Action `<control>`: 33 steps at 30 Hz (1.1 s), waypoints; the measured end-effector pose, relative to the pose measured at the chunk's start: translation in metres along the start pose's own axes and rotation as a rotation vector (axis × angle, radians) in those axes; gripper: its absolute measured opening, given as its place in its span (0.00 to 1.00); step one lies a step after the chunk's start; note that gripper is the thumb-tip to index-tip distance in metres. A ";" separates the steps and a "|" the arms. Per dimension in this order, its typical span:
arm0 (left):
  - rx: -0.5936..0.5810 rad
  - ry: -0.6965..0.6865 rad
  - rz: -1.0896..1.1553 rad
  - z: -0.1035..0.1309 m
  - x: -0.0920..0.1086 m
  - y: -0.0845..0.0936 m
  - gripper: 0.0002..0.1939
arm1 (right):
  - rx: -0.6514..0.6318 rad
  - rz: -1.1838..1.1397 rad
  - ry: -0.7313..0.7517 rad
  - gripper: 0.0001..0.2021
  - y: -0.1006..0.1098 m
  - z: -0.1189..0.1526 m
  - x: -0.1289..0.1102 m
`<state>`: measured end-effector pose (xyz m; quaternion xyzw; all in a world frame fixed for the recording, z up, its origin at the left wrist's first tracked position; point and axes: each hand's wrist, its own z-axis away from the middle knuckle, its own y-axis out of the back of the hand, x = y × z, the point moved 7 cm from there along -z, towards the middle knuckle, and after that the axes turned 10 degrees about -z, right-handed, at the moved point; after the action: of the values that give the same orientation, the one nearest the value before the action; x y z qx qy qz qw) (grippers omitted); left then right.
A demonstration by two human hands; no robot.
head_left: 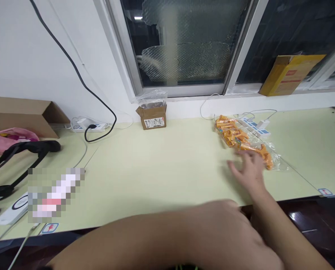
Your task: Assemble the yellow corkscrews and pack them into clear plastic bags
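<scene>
On the right of the pale table, several orange plastic pieces (231,131) with tube-like ends lie in clear plastic bags. Nearest the front, one bagged orange piece (259,150) has a branched, curved end. My right hand (250,170) reaches over the near side of that piece, thumb and fingers apart. Whether its fingertips touch the bag cannot be made out. Low in the view, my left hand (229,236) crosses in front of my right forearm. It is smeared by motion, and its fingers are hidden.
A small open cardboard box (153,116) stands against the wall. Behind the orange pieces lies a power strip (254,125) with cables. At left are another power strip (90,126), a black cable (80,77), a black strap-like frame (29,146) and a large carton (21,114).
</scene>
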<state>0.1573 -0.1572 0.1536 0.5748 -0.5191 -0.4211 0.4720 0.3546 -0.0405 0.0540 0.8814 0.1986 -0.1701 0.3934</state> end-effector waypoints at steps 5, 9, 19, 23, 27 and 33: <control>-0.151 0.401 0.044 0.055 -0.077 -0.027 0.13 | -0.083 0.267 -0.378 0.36 0.015 0.003 0.102; -0.213 0.711 0.256 0.108 -0.112 -0.044 0.09 | -0.216 0.249 -0.264 0.29 -0.006 0.016 0.110; 0.088 1.063 0.459 0.167 -0.173 -0.077 0.09 | -0.527 -0.200 0.198 0.19 -0.053 0.051 -0.047; 0.252 1.072 0.452 0.161 -0.212 -0.080 0.15 | -0.739 -0.413 0.373 0.16 -0.091 0.028 -0.102; 0.296 1.119 0.485 0.154 -0.254 -0.090 0.16 | -0.713 -0.461 0.369 0.18 -0.147 -0.027 -0.112; 0.400 1.277 0.418 0.167 -0.300 -0.078 0.20 | -0.764 -0.496 0.263 0.22 -0.208 -0.102 -0.110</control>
<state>-0.0214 0.1247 0.0419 0.6737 -0.3073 0.2020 0.6410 0.1741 0.1405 0.0388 0.6135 0.4998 -0.0606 0.6084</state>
